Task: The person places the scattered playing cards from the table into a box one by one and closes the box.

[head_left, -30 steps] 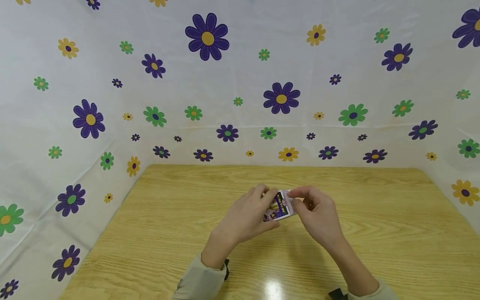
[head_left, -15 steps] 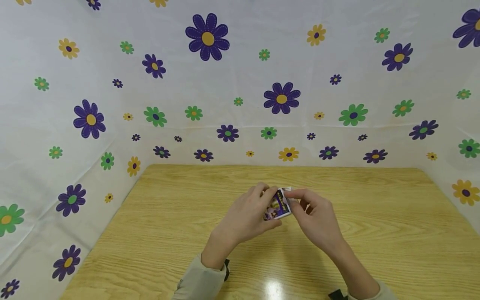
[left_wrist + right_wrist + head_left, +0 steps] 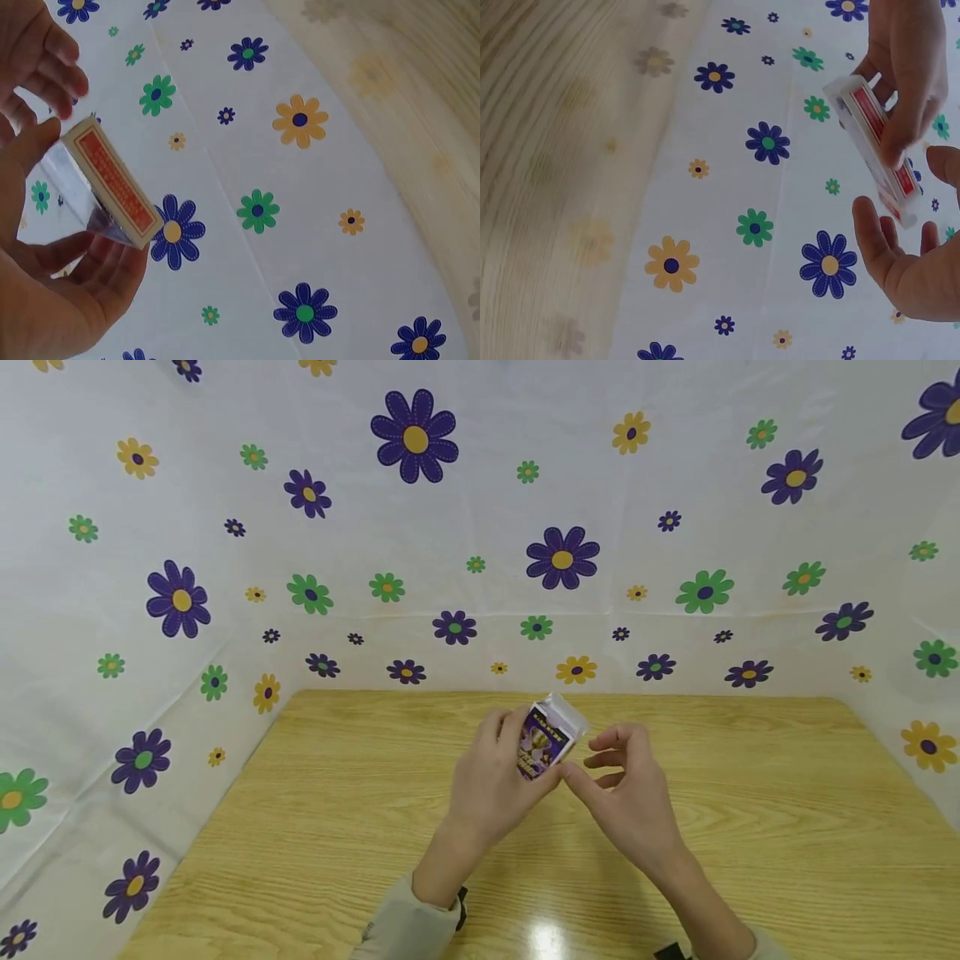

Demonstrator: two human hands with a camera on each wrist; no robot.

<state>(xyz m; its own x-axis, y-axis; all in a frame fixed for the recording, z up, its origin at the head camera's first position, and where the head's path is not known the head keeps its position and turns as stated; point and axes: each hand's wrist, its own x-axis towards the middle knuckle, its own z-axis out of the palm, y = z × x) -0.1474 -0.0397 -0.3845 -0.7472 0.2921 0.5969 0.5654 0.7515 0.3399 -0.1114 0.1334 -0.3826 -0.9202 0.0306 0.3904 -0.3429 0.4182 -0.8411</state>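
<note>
A small card box (image 3: 542, 745), purple with a gold trophy on its front, is held tilted by my left hand (image 3: 487, 781), thumb on one side and fingers on the other. Its narrow side shows a red panel (image 3: 116, 180) in the left wrist view. At the upper end a pale flap (image 3: 568, 714) stands out; whether it is card or clear film I cannot tell. My right hand (image 3: 633, 793) is just right of the box, fingers loosely bent and apart, holding nothing. In the right wrist view its fingers (image 3: 870, 232) are spread near the box's lower end.
A wood-grain table (image 3: 337, 793) lies under both hands. White cloth with printed flowers (image 3: 480, 510) hangs behind it and along both sides.
My right fingers have come away from the box's end. The left hand has turned and raised the box, so its front and pale flap now show more fully.
</note>
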